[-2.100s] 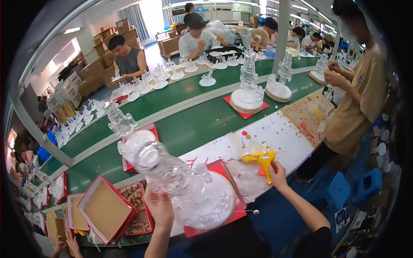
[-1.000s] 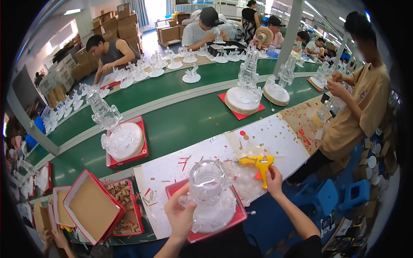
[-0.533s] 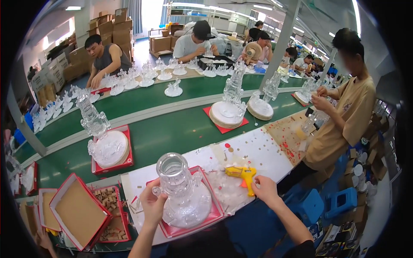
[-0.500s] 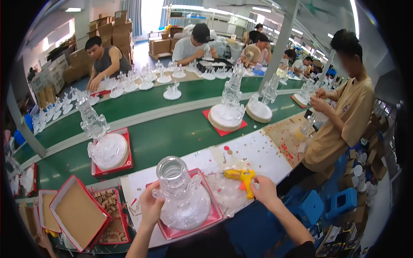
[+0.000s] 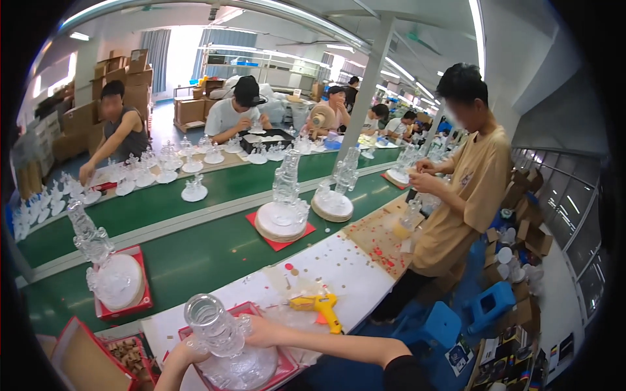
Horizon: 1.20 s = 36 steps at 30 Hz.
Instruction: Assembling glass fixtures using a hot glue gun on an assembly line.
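A clear plastic ornament with a round open top and a wide round base stands in a shallow red box in front of me. My left hand grips the left side of its column. From the right, my right hand wraps the column's other side, with some of its fingertips hidden by the ornament. A yellow glue gun lies on the white work surface, to the right of the box and apart from both hands.
Tall clear ornaments on round bases stand on the green conveyor. Cardboard tube pieces fill a red box at lower left. A co-worker in a tan shirt stands at right, near blue stools. Other people sit across the line.
My right hand has left the glue gun and moved left onto the ornament. My left hand stays on it. The view has swung to the right.
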Tool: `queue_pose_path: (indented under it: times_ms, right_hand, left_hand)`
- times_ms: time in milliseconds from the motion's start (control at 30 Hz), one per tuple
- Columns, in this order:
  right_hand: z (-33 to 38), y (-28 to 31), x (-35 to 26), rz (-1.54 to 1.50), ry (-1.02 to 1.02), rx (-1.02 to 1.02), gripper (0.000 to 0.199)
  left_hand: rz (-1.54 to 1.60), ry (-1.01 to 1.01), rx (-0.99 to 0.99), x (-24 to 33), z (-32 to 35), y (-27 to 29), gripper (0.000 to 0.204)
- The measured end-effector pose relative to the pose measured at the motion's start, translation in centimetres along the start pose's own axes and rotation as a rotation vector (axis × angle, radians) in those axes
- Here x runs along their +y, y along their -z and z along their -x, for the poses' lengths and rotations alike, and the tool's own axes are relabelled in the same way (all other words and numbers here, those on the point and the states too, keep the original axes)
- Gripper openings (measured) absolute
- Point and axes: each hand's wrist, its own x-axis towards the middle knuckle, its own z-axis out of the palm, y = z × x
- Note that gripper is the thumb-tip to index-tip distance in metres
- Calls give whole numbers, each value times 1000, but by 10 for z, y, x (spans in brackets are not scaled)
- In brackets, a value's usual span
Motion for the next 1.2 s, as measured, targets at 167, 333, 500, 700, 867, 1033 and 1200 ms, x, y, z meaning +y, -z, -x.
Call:
queue_pose_path:
  times_ms: [167,333,500,700,867,1033,1200]
  right_hand:
    - [-26,-2,42,333,-85,-146,53]
    - [-28,24,0,403,-31,-210,45]
    - [57,45,-39,210,-182,103,40]
    - [165,-2,-87,770,-36,-93,38]
    - [158,-17,-66,894,-150,-171,35]
    - [152,-16,-48,811,138,-73,15]
    - [118,19,-97,708,-404,-374,17]
  left_hand:
    - [-138,-276,230,3,-12,11,36]
    - [-16,-150,263,-56,-5,-8,36]
    - [111,264,475,29,79,-23,30]
    - [-368,33,376,50,130,-153,39]
    - [-245,216,282,95,115,-120,38]
    - [-98,332,44,110,117,-101,42]
    - [-144,176,220,85,127,-132,37]
